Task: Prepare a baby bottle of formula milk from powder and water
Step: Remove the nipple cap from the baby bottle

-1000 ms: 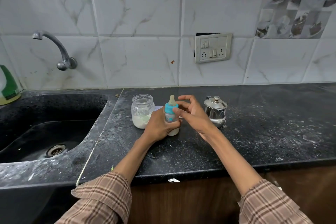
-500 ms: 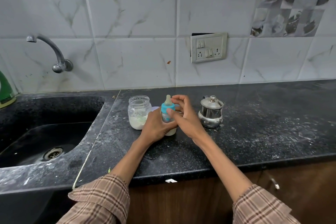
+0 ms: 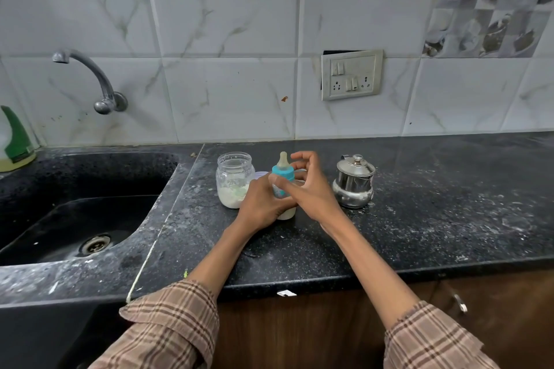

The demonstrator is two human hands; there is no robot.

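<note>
A small baby bottle [image 3: 283, 172] with a blue collar and a pale teat stands upright on the black counter [image 3: 419, 219], milky liquid showing at its base. My left hand [image 3: 260, 204] grips the bottle's body from the left. My right hand [image 3: 308, 189] is at the bottle's right side, thumb against the bottle below the collar and fingers curled loosely above it. Just left of the bottle stands an open glass jar [image 3: 233, 180] with white powder in its bottom. A small lidded steel pot [image 3: 353, 186] stands to the right.
A black sink [image 3: 75, 219] with a drain lies to the left under a wall tap [image 3: 90, 75]. A green-and-yellow bottle [image 3: 15, 144] sits at the far left edge. A switch socket [image 3: 351, 75] is on the tiled wall. White powder dusts the counter.
Both hands stay at the bottle; my right hand's fingers have shifted slightly around the blue collar. The camera view has moved a little.
</note>
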